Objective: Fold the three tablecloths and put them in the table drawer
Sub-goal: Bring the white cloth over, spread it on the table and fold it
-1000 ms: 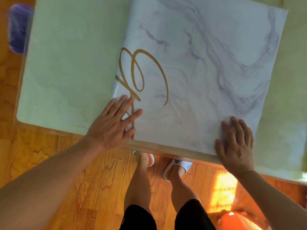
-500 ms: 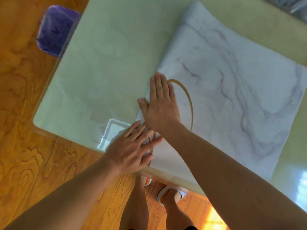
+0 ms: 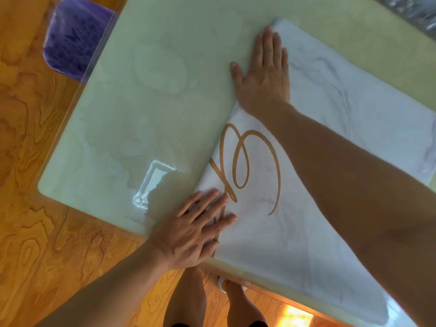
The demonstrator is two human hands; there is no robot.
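Note:
A white tablecloth (image 3: pixel 330 119) with grey marble veins and a gold looping script lies folded flat on the pale green table (image 3: pixel 151 95). Its folded left edge runs diagonally from near the front edge toward the far middle. My left hand (image 3: pixel 195 227) lies flat on the near end of that fold, fingers spread, beside the gold script. My right hand (image 3: pixel 264 74) is stretched out flat on the far end of the same fold, palm down. My right forearm crosses over the cloth. No drawer is visible.
A purple stool (image 3: pixel 73 36) stands off the table's far left corner. Something grey and crinkled (image 3: pixel 412 8) shows at the top right corner. The floor is orange wood. My legs and white slippers stand under the near table edge.
My right hand left the cloth's near right edge, crossed over to the left fold, and slid along it to the far end. My left hand stayed pressed on the near end.

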